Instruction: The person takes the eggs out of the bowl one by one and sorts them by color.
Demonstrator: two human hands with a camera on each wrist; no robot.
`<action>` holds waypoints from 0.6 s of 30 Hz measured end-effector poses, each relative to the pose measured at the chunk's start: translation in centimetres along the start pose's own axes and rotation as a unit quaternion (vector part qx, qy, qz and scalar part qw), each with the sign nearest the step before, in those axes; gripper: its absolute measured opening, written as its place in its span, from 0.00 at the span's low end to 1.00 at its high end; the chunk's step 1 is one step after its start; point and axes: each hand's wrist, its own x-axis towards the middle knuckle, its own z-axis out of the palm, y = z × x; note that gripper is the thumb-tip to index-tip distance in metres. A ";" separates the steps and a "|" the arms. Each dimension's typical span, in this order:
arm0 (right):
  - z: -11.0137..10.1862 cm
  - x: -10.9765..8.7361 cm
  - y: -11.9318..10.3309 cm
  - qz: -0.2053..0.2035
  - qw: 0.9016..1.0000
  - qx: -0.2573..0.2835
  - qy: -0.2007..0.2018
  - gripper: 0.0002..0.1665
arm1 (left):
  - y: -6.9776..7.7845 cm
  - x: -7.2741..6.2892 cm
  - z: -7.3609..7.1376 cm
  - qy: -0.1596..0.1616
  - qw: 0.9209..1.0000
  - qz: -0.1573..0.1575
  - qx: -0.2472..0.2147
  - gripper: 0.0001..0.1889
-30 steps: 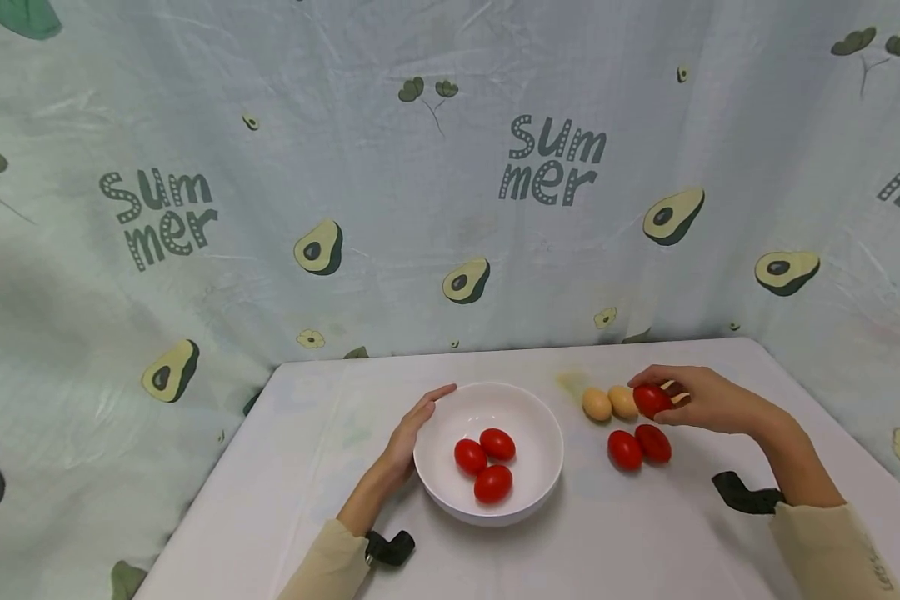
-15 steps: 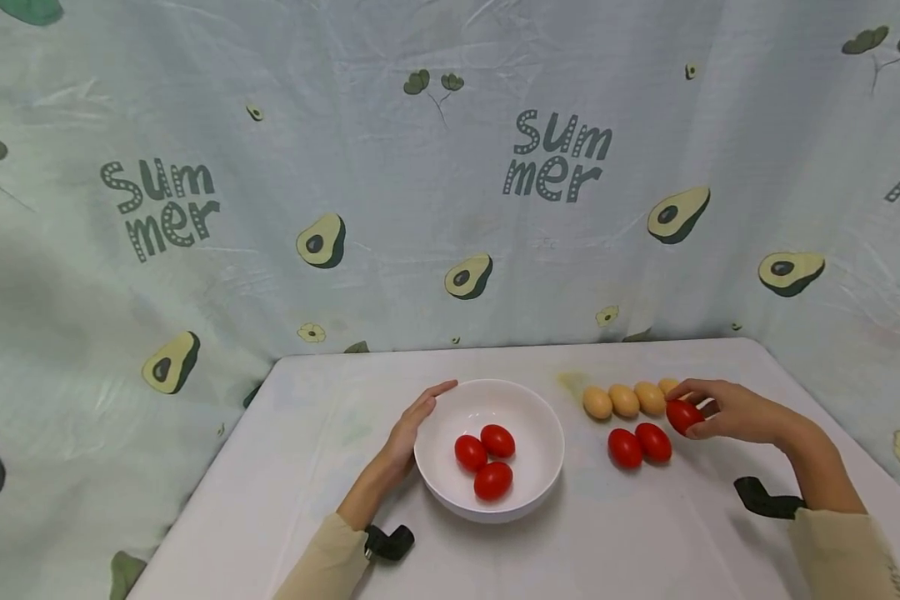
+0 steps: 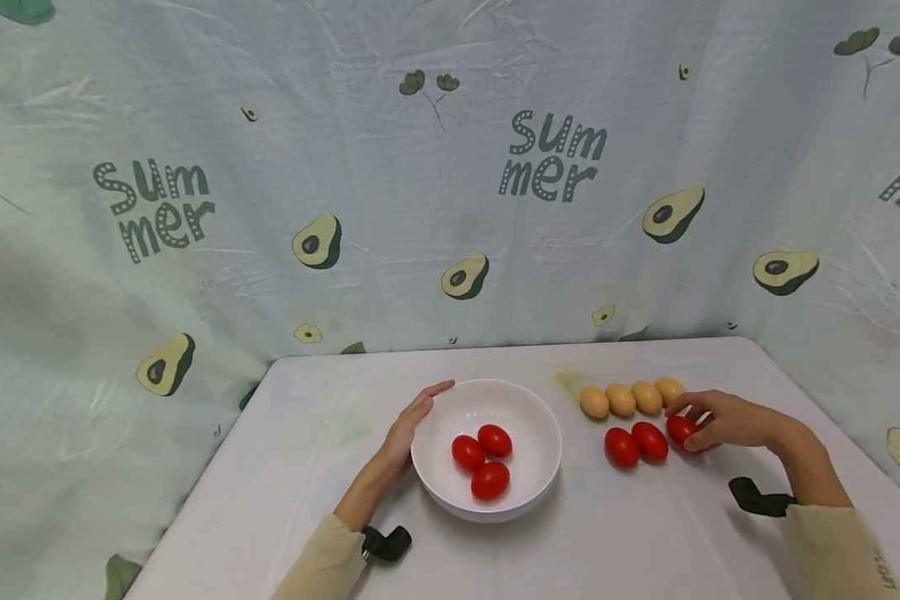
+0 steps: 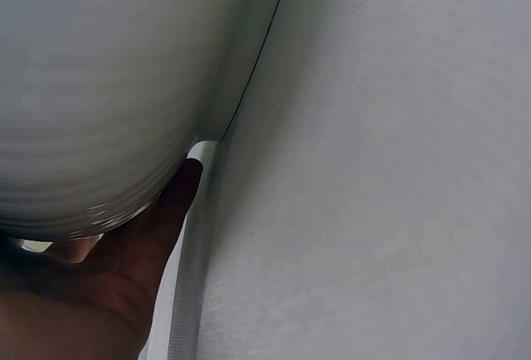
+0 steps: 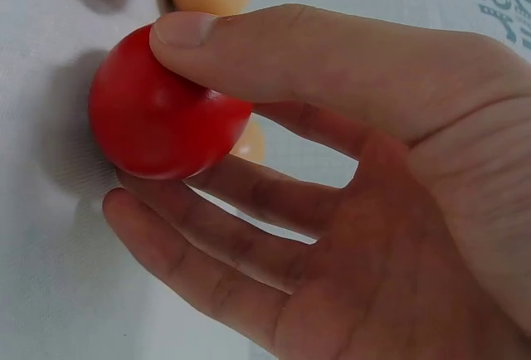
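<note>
My right hand (image 3: 727,421) pinches a red egg (image 5: 166,107) between thumb and fingers, low over the table at the right end of a row. Two more red eggs (image 3: 635,444) lie just left of it. Behind them, several yellowish eggs (image 3: 633,398) form another row. A white bowl (image 3: 525,492) stands mid-table, with three red eggs (image 3: 487,462) inside. Along its left side rests my left hand (image 3: 401,437), fingers fairly straight against the outer wall. The left wrist view shows that hand (image 4: 124,269) touching the bowl's curved underside (image 4: 99,128).
A white-covered table (image 3: 570,550) carries everything, its far edge close to a hanging cloth (image 3: 390,167) printed with avocados and lettering. A pale yellow stain (image 3: 572,382) marks the cover near the yellowish eggs.
My right hand has carried the red egg rightward, then lowered it beside the other two, uncovering the right part of the yellowish row. The left hand and bowl stay in place.
</note>
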 end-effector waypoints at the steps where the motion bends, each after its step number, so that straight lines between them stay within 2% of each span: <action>1: 0.0 0.0 0.0 0.000 1.000 0.000 -0.002 0.31 | 0.0 0.0 0.0 -0.001 1.000 0.000 0.000 0.27; 18: 0.1 0.0 -0.2 -0.005 1.000 0.001 -0.013 0.33 | -0.1 0.1 -0.1 -0.008 1.000 0.001 -0.006 0.27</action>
